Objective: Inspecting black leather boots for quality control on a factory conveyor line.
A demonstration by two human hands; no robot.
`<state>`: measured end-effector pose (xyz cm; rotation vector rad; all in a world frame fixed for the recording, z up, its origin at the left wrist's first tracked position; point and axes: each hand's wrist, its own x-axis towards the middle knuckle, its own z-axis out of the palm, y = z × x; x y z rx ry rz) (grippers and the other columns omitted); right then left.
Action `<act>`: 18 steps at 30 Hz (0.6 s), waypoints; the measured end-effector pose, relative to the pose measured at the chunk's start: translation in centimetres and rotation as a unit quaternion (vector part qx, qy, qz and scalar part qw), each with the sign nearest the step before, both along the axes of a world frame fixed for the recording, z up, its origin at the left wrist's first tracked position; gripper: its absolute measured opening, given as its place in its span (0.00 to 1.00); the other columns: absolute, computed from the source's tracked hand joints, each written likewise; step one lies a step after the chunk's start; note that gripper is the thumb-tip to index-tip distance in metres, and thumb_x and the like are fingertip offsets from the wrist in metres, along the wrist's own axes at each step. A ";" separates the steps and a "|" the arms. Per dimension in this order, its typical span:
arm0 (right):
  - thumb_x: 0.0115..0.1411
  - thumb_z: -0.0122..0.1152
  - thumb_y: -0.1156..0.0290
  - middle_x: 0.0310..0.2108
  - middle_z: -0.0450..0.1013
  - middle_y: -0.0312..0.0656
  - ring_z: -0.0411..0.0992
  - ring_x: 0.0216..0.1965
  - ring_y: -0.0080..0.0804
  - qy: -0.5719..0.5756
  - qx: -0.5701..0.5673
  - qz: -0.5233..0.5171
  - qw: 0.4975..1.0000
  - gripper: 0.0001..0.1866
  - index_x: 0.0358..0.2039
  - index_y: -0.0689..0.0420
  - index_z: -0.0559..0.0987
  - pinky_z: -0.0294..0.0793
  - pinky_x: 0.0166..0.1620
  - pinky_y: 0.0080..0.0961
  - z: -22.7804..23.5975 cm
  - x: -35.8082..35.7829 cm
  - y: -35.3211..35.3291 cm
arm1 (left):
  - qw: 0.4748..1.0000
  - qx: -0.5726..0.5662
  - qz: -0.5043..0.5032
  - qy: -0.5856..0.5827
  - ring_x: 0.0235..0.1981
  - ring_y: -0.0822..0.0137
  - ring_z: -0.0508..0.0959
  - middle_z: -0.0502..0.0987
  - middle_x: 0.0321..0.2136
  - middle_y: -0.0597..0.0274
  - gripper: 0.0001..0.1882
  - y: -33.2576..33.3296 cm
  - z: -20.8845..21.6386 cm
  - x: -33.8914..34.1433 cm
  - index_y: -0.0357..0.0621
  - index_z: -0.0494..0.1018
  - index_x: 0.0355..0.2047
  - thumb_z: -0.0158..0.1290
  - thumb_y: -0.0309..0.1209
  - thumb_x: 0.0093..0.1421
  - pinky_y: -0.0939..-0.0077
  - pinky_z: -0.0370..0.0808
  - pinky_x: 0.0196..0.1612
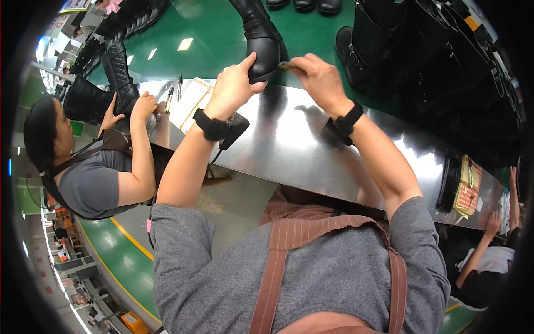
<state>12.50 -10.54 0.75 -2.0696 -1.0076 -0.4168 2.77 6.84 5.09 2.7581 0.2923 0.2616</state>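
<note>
A tall black leather boot (263, 47) lies ahead of me with its rounded toe pointing toward me. My left hand (232, 88) grips that toe, the thumb on top and the fingers around the near end. Pinched in my right hand (322, 82) is a small grey-brown piece (287, 65); its kind is too small to tell. It reaches the right side of the boot close to the sole edge, and whether it touches is unclear. Both of my wrists wear black bands.
A shiny metal bench edge (278, 133) borders the green worktop (206, 28). Several black boots (384, 50) crowd the right side. A spiral notebook (192, 103) and pens lie left. A co-worker (92, 161) handles a quilted boot (118, 69). A yellow booklet (469, 189) lies far right.
</note>
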 end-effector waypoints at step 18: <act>0.52 0.68 0.75 0.24 0.73 0.44 0.72 0.24 0.34 0.125 0.027 -0.022 0.992 0.09 0.34 0.62 0.80 0.70 0.29 0.26 -1.3 -7.0 -19.0 | 0.994 0.094 0.032 0.035 0.41 0.34 0.74 0.66 0.42 0.23 0.63 -3.5 -5.1 -1.5 0.30 0.34 0.66 0.67 0.46 0.46 0.54 0.74 0.44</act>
